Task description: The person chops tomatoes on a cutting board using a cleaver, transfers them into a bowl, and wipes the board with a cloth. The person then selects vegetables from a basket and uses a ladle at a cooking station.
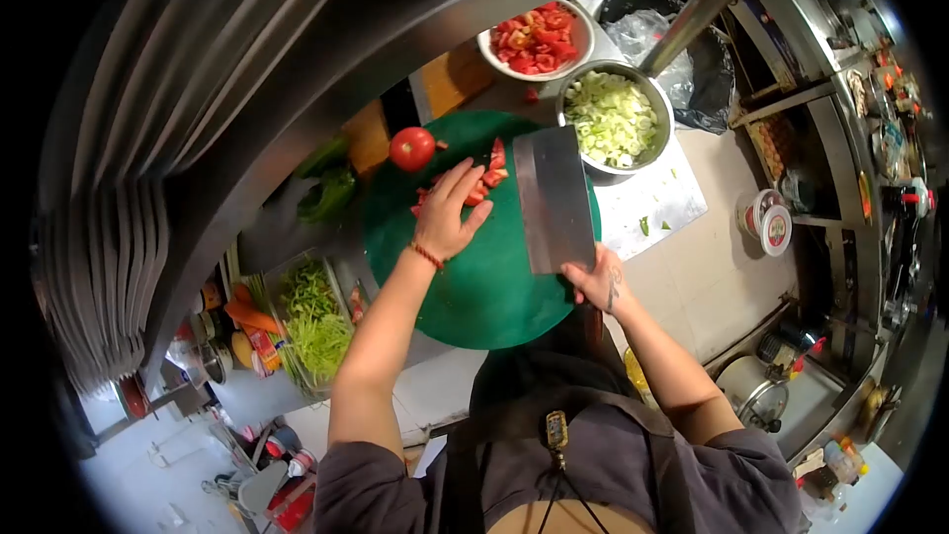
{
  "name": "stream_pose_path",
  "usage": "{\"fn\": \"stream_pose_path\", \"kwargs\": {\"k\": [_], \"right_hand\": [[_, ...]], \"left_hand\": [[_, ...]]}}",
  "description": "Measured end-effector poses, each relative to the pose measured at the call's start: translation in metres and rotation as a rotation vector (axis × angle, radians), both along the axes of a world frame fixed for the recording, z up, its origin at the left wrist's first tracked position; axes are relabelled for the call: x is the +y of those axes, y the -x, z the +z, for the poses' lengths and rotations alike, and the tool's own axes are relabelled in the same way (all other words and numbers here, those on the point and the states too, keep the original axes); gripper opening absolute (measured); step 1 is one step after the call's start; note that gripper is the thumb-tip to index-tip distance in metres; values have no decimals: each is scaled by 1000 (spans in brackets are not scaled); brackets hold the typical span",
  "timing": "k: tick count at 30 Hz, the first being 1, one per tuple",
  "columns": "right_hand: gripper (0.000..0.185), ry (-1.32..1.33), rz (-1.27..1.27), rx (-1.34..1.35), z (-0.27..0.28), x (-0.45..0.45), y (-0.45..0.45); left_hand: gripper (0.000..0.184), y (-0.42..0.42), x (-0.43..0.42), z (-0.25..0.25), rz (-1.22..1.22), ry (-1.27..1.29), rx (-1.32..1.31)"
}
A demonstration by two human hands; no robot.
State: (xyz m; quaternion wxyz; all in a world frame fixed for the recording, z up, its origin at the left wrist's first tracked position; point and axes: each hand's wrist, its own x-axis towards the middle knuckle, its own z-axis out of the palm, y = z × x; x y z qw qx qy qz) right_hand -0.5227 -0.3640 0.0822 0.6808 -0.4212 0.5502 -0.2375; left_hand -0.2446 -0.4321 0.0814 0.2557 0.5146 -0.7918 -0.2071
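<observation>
On the round green board (474,307) lie cut tomato pieces (494,176), with my left hand (450,213) resting over some of them, its fingers stretched out. A whole tomato (411,148) sits at the board's upper left, beyond my left fingertips. My right hand (598,282) grips a wide cleaver (556,200) at the board's right side. The blade lies nearly flat over the board's right edge, apart from the pieces.
Behind the board stand a bowl of chopped tomato (537,38) and a metal bowl of chopped green vegetable (611,119). A black-lined bin (707,69) is at the upper right. Green peppers (328,193) and a container of leafy greens (316,321) are on the left. A metal shelf edge arches overhead.
</observation>
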Motion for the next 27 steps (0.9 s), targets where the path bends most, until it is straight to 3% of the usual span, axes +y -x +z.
{"fn": "stream_pose_path", "kwargs": {"k": [2, 6, 11, 15, 21, 27], "right_hand": [[19, 46, -1, 0, 0, -17, -15], [24, 97, 136, 96, -3, -59, -34], [27, 97, 418, 171, -7, -86, -50], [26, 38, 503, 156, 3, -69, -61], [33, -21, 408, 142, 6, 9, -76], [29, -54, 342, 52, -8, 88, -104]], "left_hand": [[38, -15, 26, 3, 247, 117, 109], [41, -49, 34, -48, 606, 160, 111], [39, -28, 1, -62, 652, 189, 232], [40, -21, 2, -56, 497, 256, 270], [42, -15, 86, -39, 420, 158, 252], [47, 4, 167, -28, 644, 152, 265]]}}
